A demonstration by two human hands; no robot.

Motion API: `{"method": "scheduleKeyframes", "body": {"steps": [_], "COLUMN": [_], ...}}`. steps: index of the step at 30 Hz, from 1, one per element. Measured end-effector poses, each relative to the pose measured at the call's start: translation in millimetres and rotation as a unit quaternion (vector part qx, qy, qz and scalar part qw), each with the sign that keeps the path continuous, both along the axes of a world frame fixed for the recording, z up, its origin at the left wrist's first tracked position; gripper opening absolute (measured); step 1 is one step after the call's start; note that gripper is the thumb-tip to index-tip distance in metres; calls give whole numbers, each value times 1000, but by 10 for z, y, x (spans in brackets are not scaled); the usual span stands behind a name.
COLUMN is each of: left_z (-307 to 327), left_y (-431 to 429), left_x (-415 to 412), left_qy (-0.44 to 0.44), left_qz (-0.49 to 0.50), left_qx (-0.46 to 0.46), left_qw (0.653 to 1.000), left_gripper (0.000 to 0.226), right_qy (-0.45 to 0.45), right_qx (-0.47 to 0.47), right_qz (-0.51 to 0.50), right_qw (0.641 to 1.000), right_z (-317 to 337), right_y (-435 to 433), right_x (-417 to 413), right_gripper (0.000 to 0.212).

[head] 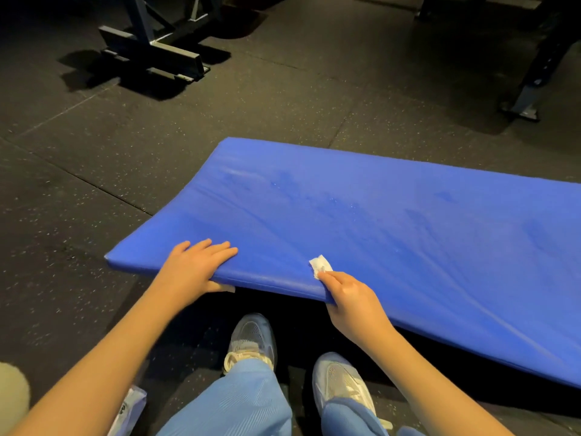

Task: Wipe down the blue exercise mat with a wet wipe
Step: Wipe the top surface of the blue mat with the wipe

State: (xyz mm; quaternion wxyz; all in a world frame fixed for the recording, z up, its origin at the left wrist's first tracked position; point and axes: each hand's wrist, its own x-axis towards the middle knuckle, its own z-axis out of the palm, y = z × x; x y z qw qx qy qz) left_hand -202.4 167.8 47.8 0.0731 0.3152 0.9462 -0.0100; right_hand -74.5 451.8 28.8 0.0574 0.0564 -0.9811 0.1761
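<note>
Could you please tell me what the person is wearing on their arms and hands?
The left hand and the right hand are ungloved, with no ring, watch or bracelet in view. Both forearms are bare, with no sleeve showing down to the picture's edge.

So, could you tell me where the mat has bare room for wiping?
The mat top is bare beyond both hands, out to its far edge and rightward. Crowded only at the near edge: left hand, right hand, wipe.
</note>
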Motion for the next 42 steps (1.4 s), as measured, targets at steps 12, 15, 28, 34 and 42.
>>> {"method": "scheduleKeyframes", "body": {"steps": [12,15,28,34,42], "left_z": [-422,-471,-924,-985,-1094], "left_y": [1433,1690,1442,845,651], "left_x": [633,742,957,724,765], "left_qy": [71,68,20,-19,-125], "left_qz": [-193,-203,-262,-31,203], "left_qx": [92,110,65,92,105], "left_qw": [974,971,963,995,966], "left_gripper": [65,74,57,51,61], "right_qy": [-36,-40,-299,-151,-201], "right_qx": [-25,-27,-73,-276,-55], "right_qz": [-115,-138,-132,-236,115], "right_qw": [992,989,942,919,971], "right_z": [-70,-118,-363,-314,-633], "right_y": [1297,1539,1475,984,660], "right_x": [1009,1202,1287,540,460], "right_gripper": [57,55,6,24,58]}}
